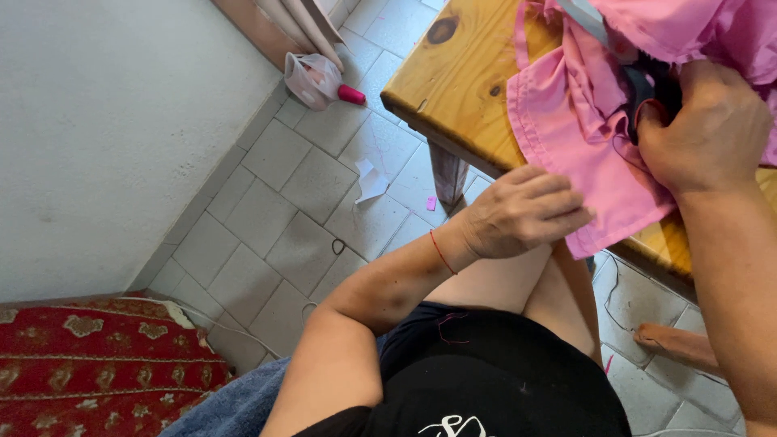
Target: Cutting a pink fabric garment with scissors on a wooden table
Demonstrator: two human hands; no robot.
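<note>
A: Head view: what is held by the two hands?

B: A bright pink woven cotton garment [587, 121] is spread over the near corner of the varnished pine tabletop [457, 77], with one hemmed edge hanging off the front. The left hand [526, 212] is laid at that hanging edge, fingers curled in and closed on the cloth. A thin red thread bracelet [441, 252] is worn on the left wrist.

A: And the right hand?

B: The right hand [706, 129] is pressed on the bunched folds further up, fingers bent round the fabric and a dark patch beneath it. Whether that dark patch is a separate object cannot be told, as it is mostly covered.

A: What is seen around the tabletop?

B: A pale grey tiled floor [299, 186] is seen below, with a scrap of white paper [371, 181] lying on it near the table leg. By the wall, a crumpled translucent plastic bag [312, 79] is lying with a small magenta cylinder [351, 95] touching it. A red patterned woven rug [97, 368] is spread in the lower left corner
</note>
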